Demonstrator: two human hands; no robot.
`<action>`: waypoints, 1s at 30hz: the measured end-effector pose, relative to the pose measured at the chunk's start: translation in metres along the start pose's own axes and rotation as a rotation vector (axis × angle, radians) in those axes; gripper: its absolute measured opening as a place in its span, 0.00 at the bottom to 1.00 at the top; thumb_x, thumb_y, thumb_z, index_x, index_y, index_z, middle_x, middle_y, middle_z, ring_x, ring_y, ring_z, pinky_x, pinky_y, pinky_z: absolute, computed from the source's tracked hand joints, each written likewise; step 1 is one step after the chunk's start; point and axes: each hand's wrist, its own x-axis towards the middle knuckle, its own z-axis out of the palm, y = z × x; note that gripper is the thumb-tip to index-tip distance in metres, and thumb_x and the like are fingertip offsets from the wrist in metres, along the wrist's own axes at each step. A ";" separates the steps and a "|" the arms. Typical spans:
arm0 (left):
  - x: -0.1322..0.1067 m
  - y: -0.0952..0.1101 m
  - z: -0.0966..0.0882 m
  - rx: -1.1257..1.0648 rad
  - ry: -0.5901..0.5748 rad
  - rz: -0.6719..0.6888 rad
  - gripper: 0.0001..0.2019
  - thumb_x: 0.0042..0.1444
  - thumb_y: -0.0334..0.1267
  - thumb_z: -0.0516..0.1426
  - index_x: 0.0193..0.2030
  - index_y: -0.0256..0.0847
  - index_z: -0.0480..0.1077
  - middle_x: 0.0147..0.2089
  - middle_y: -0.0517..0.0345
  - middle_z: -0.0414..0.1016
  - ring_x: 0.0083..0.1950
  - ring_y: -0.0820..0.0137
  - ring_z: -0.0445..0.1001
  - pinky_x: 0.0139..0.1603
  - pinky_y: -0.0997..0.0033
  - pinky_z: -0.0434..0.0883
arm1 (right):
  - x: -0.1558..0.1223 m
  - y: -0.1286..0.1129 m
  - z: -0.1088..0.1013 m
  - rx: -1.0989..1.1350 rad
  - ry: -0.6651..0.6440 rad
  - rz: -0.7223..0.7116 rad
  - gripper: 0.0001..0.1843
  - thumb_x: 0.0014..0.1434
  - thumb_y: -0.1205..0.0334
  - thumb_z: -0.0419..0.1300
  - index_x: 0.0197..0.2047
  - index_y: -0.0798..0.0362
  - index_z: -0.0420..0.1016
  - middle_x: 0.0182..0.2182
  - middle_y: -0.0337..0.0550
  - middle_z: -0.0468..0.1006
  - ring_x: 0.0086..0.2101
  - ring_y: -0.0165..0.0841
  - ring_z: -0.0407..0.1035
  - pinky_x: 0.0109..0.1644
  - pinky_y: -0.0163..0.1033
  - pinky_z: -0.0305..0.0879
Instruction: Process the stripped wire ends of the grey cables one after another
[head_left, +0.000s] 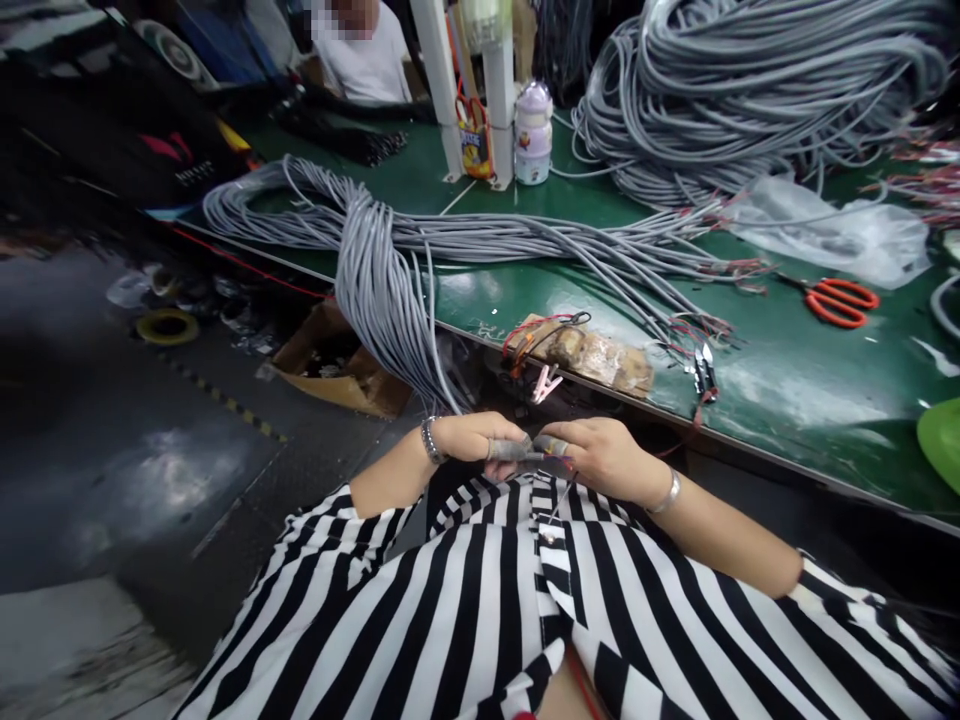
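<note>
My left hand (480, 442) and my right hand (600, 455) meet close to my body, just above my black-and-white striped shirt. Both have taped fingertips pinched together on the end of a thin grey cable (534, 456) with red wire strands. A thick bundle of grey cables (382, 290) hangs over the edge of the green bench (787, 380) and drops toward my left hand. Each wrist wears a bracelet.
On the bench lie a taped block with red and black leads (592, 355), red-handled scissors (840, 300), a clear plastic bag (832, 235), a big coil of grey cable (750, 90) and a white jar (533, 135). Another person in white (367, 55) sits at the far side. A cardboard box (337, 365) stands on the floor.
</note>
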 end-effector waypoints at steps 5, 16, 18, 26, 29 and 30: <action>-0.010 0.002 0.001 0.138 0.193 0.131 0.25 0.61 0.57 0.53 0.36 0.34 0.75 0.27 0.52 0.76 0.27 0.73 0.71 0.30 0.76 0.69 | -0.025 0.018 0.007 0.052 0.013 0.287 0.13 0.61 0.68 0.55 0.46 0.54 0.78 0.46 0.51 0.80 0.38 0.36 0.76 0.38 0.37 0.69; -0.016 -0.028 0.001 0.944 0.972 0.251 0.16 0.65 0.47 0.52 0.44 0.38 0.77 0.31 0.53 0.77 0.33 0.70 0.71 0.38 0.69 0.65 | -0.001 0.021 0.054 1.328 0.261 1.041 0.33 0.57 0.31 0.52 0.37 0.56 0.72 0.23 0.43 0.76 0.16 0.24 0.52 0.17 0.32 0.46; -0.014 -0.031 -0.001 0.950 0.960 0.263 0.15 0.65 0.45 0.53 0.44 0.38 0.77 0.32 0.53 0.77 0.34 0.70 0.71 0.39 0.70 0.65 | 0.015 0.025 0.054 1.484 0.272 1.075 0.34 0.52 0.28 0.56 0.36 0.56 0.72 0.18 0.38 0.70 0.16 0.23 0.49 0.17 0.31 0.39; -0.012 -0.029 -0.013 0.920 0.849 0.253 0.16 0.66 0.46 0.51 0.44 0.39 0.77 0.32 0.54 0.77 0.34 0.70 0.72 0.39 0.70 0.66 | 0.036 0.030 0.049 1.625 0.402 1.140 0.32 0.46 0.32 0.65 0.34 0.55 0.70 0.18 0.33 0.64 0.17 0.21 0.47 0.17 0.30 0.33; -0.006 -0.028 -0.016 0.923 0.812 0.240 0.17 0.66 0.46 0.51 0.44 0.38 0.77 0.32 0.53 0.77 0.35 0.69 0.73 0.39 0.70 0.66 | 0.038 0.031 0.052 1.622 0.447 1.159 0.30 0.45 0.34 0.66 0.31 0.55 0.68 0.17 0.30 0.59 0.17 0.20 0.47 0.17 0.29 0.34; -0.004 -0.027 -0.016 0.924 0.801 0.237 0.17 0.66 0.46 0.51 0.44 0.38 0.77 0.32 0.53 0.77 0.35 0.69 0.73 0.39 0.70 0.66 | 0.039 0.031 0.053 1.624 0.454 1.151 0.30 0.46 0.34 0.66 0.30 0.55 0.67 0.16 0.29 0.58 0.16 0.20 0.46 0.17 0.29 0.35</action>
